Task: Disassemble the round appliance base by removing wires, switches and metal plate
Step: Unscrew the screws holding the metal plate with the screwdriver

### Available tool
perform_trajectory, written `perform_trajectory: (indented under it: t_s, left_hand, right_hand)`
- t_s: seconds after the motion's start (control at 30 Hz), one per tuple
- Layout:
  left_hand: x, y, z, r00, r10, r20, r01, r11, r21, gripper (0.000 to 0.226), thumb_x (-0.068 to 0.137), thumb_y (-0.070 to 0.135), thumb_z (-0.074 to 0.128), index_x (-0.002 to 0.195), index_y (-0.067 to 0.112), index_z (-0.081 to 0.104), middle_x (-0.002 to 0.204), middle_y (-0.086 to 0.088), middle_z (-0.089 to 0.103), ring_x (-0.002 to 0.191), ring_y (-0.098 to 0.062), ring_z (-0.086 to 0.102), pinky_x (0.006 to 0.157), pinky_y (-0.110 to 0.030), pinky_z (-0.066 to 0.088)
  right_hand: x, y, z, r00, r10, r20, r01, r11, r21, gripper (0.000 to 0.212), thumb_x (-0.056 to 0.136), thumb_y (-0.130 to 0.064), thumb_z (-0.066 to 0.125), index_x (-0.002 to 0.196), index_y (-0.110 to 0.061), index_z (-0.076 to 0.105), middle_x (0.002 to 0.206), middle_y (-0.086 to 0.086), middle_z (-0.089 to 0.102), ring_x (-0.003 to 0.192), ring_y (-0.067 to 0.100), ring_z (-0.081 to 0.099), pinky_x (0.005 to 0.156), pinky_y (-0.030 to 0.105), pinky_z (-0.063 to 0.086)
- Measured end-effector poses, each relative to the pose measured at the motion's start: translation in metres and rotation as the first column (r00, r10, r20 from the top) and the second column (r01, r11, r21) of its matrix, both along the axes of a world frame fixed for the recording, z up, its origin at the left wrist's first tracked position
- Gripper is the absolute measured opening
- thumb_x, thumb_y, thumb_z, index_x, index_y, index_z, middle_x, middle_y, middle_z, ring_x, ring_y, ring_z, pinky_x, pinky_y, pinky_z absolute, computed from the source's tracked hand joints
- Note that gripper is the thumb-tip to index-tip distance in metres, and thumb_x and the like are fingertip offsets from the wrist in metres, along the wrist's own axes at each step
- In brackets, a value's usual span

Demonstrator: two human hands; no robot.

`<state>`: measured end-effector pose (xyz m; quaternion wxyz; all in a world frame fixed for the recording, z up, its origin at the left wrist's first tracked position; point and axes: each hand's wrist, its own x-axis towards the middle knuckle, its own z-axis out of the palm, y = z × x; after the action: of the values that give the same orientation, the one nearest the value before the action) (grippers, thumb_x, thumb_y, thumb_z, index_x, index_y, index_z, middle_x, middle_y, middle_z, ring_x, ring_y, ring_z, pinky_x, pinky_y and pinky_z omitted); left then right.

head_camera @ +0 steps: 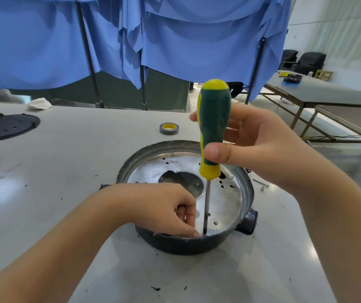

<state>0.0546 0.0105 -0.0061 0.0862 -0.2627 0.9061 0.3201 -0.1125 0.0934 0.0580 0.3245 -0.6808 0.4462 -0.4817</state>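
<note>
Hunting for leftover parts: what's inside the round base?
Inside the round base: a holed metal plate, the screwdriver tip and left hand fingers. Beneath the plate is hidden.

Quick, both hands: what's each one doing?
Left hand: fingers curled, steadying the screwdriver shaft inside the appliance base.
Right hand: closed on the handle.

Screwdriver (pixel 213 127) tip hidden behind base (pixel 188 243) rim; left hand (pixel 170 208) fingertips too.
</note>
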Motion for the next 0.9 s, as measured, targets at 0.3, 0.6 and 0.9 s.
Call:
perform_trajectory:
  t_s: [0.3,0.6,0.9]
  left_hand:
    - [0.0,-0.002,-0.001,1.0,0.001,0.013,-0.001,1.0,0.003,0.018,0.084,0.049,0.068,0.083,0.032,0.063,0.069,0.017,0.057,0.057,0.005,0.051,0.05,-0.005,0.039]
    - [0.0,-0.001,-0.001,1.0,-0.004,0.001,0.004,1.0,-0.001,0.017,0.084,0.048,0.068,0.083,0.031,0.064,0.066,0.017,0.057,0.056,0.006,0.051,0.05,-0.005,0.039]
    - [0.0,0.0,0.001,1.0,-0.001,0.002,0.001,1.0,0.019,0.016,0.086,0.044,0.068,0.084,0.029,0.064,0.068,0.015,0.058,0.056,0.014,0.053,0.049,-0.002,0.037]
  right_hand:
    - [-0.007,-0.003,-0.003,0.958,0.186,0.217,-0.214,0.97,0.114,0.051,0.081,0.004,0.051,0.13,-0.01,0.048,0.104,0.008,0.07,0.102,0.028,0.068,0.089,0.037,0.054]
    - [-0.004,-0.004,-0.002,0.99,0.074,0.122,-0.081,0.995,0.055,0.048,0.073,-0.012,0.07,0.117,-0.028,0.06,0.086,-0.02,0.069,0.088,0.005,0.068,0.082,0.027,0.055]
    - [-0.011,-0.002,-0.001,0.981,0.12,0.15,-0.134,0.987,0.09,0.043,0.085,-0.008,0.059,0.127,-0.016,0.052,0.107,0.005,0.071,0.102,0.027,0.069,0.086,0.033,0.055]
